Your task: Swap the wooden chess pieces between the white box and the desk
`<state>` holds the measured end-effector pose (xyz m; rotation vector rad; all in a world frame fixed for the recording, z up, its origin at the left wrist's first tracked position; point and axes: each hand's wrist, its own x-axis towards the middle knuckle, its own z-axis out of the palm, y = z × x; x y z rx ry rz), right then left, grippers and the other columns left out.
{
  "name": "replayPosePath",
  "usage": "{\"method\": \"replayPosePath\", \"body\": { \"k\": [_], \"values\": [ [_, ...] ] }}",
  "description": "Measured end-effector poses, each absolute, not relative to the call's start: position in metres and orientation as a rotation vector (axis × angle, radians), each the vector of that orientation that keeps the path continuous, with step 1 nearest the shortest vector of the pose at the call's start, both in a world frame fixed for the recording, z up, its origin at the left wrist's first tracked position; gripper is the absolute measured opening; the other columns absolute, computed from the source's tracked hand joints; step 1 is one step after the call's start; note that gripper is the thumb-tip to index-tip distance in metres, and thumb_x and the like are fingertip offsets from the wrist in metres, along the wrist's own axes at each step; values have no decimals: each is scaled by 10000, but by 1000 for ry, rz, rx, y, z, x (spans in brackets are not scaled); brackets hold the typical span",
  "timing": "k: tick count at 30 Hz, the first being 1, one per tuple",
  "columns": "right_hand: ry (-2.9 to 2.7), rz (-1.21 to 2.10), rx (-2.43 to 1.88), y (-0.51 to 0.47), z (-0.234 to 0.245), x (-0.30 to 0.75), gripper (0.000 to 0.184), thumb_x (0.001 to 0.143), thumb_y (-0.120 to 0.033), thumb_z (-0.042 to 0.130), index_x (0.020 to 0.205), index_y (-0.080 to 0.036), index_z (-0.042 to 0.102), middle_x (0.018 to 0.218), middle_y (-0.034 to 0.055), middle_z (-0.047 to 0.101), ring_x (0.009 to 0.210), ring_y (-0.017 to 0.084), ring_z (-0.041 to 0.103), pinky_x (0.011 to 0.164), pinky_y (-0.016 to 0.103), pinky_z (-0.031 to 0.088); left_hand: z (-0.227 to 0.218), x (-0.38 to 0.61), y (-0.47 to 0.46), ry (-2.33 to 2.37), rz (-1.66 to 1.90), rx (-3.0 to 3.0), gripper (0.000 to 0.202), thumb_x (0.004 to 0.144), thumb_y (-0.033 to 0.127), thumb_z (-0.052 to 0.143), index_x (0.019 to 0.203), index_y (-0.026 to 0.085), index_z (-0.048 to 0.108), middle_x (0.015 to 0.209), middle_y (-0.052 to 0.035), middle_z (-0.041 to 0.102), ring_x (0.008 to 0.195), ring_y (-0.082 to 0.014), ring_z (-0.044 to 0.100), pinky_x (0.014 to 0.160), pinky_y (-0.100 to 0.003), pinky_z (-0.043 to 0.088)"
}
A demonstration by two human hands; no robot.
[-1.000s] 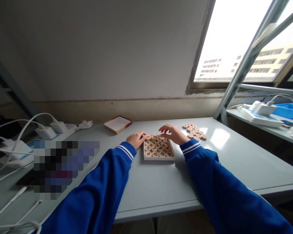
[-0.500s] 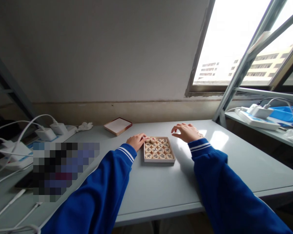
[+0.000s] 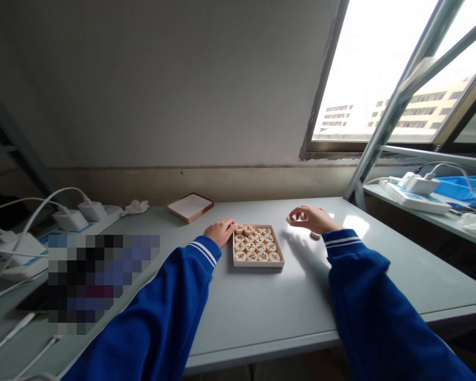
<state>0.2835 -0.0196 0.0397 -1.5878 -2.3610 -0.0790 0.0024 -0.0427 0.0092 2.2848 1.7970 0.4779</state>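
Note:
A shallow square box [image 3: 257,261] on the grey table [image 3: 269,301] is filled with round wooden chess pieces [image 3: 257,244] marked in black and red. My left hand [image 3: 220,231] rests with curled fingers against the box's far left corner. My right hand [image 3: 311,219] hovers to the right of the box, over a pile of loose pieces that it mostly hides. Thumb and fingers of that hand pinch a round piece [image 3: 300,216].
The box's lid [image 3: 190,206] lies upside down at the back of the table. Power strips with white chargers and cables [image 3: 75,216] sit at the left. A metal post [image 3: 384,124] and a shelf with another power strip [image 3: 416,191] stand at the right, below a window.
My right hand left the box, moved right to the loose pile and closed its fingertips on a piece. The left hand stayed at the box's corner.

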Motion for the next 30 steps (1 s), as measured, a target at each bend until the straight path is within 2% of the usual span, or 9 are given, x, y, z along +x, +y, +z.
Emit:
{"method": "replayPosePath", "body": {
  "k": [3, 5, 9, 14, 19, 25, 30],
  "values": [
    [-2409, -11, -1293, -32, 44, 252, 282, 748, -451, 501, 911, -242, 597, 843, 25, 610, 724, 154, 549, 621, 272, 390, 10, 1, -42, 1772, 484, 2246, 346, 824, 282, 245, 980, 268, 554, 1020, 11, 612, 908, -163, 553, 764, -251, 409],
    [-2464, -27, -1216, -37, 41, 233, 247, 753, -412, 522, 923, -248, 593, 850, 26, 608, 778, 165, 541, 669, 284, 367, 11, 0, -41, 1760, 490, 2228, 355, 810, 244, 251, 985, 266, 559, 1004, 12, 618, 899, -159, 556, 765, -247, 410],
    [-2511, -122, -1259, -42, 31, 214, 201, 770, -375, 524, 922, -259, 588, 861, 25, 617, 827, 187, 534, 705, 316, 309, 11, 1, -41, 1769, 509, 2215, 327, 799, 269, 292, 974, 264, 569, 1005, 14, 619, 903, -168, 555, 767, -251, 412],
    [-2477, -98, -1290, -44, 25, 210, 301, 769, -353, 533, 1051, -251, 510, 896, 26, 619, 867, 194, 531, 699, 309, 294, 10, 2, -41, 1785, 510, 2208, 327, 813, 289, 285, 970, 268, 571, 970, 20, 630, 864, -163, 565, 737, -244, 416],
    [-2454, -39, -1263, -42, 21, 203, 315, 757, -345, 546, 1037, -218, 477, 859, 28, 605, 819, 181, 546, 673, 287, 294, 8, 1, -41, 1789, 500, 2254, 303, 814, 336, 320, 963, 265, 573, 979, 16, 626, 846, -166, 568, 719, -245, 417],
    [-2411, -56, -1228, -36, 14, 196, 358, 756, -452, 510, 1005, -199, 467, 851, 46, 589, 766, 180, 544, 674, 284, 291, 9, 1, -42, 1788, 497, 2256, 306, 820, 345, 320, 971, 258, 571, 959, 9, 631, 861, -170, 565, 728, -244, 410],
    [-2409, -43, -1236, -35, 15, 198, 327, 762, -422, 509, 1006, -206, 475, 870, 44, 583, 802, 182, 540, 676, 284, 289, 10, 2, -42, 1815, 477, 2255, 299, 812, 345, 334, 974, 260, 571, 950, 8, 631, 827, -170, 567, 715, -248, 412]
  ]
}}
